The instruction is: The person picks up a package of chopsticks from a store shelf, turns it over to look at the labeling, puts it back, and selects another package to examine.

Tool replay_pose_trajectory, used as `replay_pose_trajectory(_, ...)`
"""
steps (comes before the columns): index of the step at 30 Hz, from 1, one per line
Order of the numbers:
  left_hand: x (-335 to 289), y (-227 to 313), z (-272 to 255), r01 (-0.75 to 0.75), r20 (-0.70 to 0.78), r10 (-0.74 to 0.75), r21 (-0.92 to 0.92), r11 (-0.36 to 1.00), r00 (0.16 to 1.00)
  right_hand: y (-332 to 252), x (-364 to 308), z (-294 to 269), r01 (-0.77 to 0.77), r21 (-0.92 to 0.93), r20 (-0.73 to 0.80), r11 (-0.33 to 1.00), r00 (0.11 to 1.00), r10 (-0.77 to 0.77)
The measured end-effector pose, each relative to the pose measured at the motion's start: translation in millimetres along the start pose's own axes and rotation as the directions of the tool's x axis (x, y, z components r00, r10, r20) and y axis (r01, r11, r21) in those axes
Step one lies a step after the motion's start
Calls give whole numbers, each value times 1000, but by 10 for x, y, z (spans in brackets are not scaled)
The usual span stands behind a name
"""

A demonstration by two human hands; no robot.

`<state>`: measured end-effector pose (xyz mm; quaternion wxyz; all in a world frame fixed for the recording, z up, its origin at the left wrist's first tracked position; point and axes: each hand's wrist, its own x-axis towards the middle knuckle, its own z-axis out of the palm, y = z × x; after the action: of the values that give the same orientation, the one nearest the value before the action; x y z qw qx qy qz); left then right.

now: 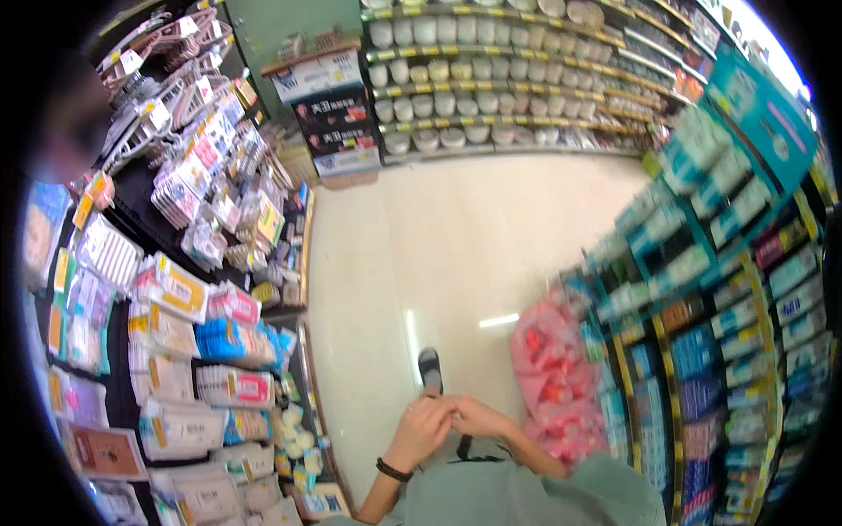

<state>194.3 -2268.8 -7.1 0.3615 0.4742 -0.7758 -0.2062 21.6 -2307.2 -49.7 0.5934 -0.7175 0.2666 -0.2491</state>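
Observation:
My left hand [424,428] and my right hand [479,417] meet in front of my body, at the lower middle of the view. Their fingers are bent and touch each other; whatever may lie between them is hidden. A dark beaded bracelet [394,471] circles my left wrist. Just below the hands, a short black strap [465,447] shows against my pale green top [482,491]. One dark shoe [430,364] is visible on the floor beyond my fingers.
Pink bags [557,377] stand on the tiled floor [403,237] to the right, against shelves of boxed goods [702,368]. Packaged goods [180,430] and hangers [189,105] hang at left. Bowls [452,79] fill the far shelves, beside stacked cartons [333,114].

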Motion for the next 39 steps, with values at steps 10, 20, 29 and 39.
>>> replay_pose_trajectory(10,2401,-1416,-910,-73,-55,85,183,980,995,-289,2225,-1497,-329,67,-50,942,942,332)
replay_pose_trajectory(20,3842,-2596,-1088,-62,9,62,257,964,998,474,3838,-2352,-185,21,-74,983,980,186)
replay_pose_trajectory(29,5307,-3864,-1598,128,85,-164,322,938,983,854,6077,-3402,-132,219,59,967,991,122)
replay_pose_trajectory(39,6604,-5026,-2191,260,-58,-255,320,911,965,1008,8032,-4134,-262,555,134,789,965,227)
